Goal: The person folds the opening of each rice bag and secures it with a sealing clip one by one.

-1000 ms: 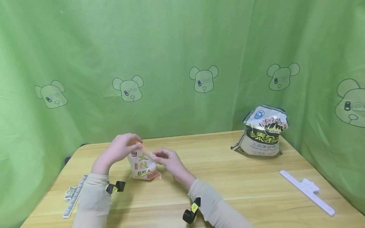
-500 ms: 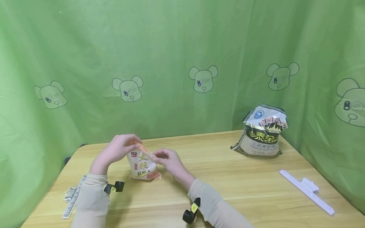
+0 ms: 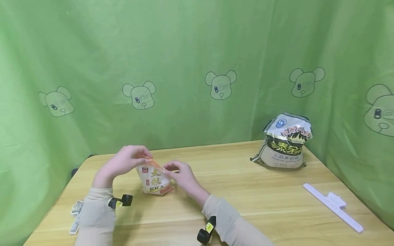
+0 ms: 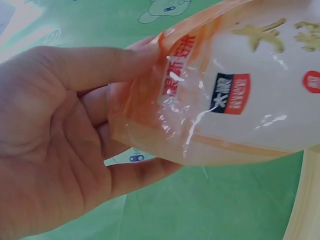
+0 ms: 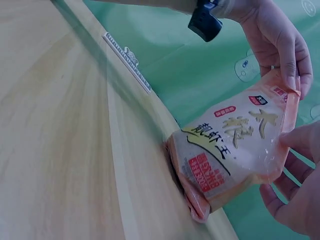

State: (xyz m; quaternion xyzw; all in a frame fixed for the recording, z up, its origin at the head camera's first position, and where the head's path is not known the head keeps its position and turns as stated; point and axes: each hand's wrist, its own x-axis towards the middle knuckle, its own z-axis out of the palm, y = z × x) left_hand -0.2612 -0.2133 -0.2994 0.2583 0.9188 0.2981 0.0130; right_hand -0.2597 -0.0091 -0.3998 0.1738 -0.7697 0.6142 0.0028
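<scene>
One orange-and-white bag (image 3: 155,180), standing on the table (image 3: 234,191), left of centre; left hand (image 3: 124,161) pinching its upper left corner, right hand (image 3: 184,176) its upper right edge; even tension advisable.

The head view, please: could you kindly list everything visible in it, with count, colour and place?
small bag: one, white and orange, between the hands
large bag: one, white, black and beige, table's far right
left clip: one, grey and white, partly behind a sleeve
right clip: one, white, table's right
table: one, light wood, under the bags
curtain: count unclear, green, behind and alongside
bear prints: five, dark outlines, on the curtain
wrist cameras: two, black, on the sleeves
sleeves: two, beige, forearms
left hand: one, bare, pinching small bag's top
right hand: one, bare, pinching its right edge
</scene>
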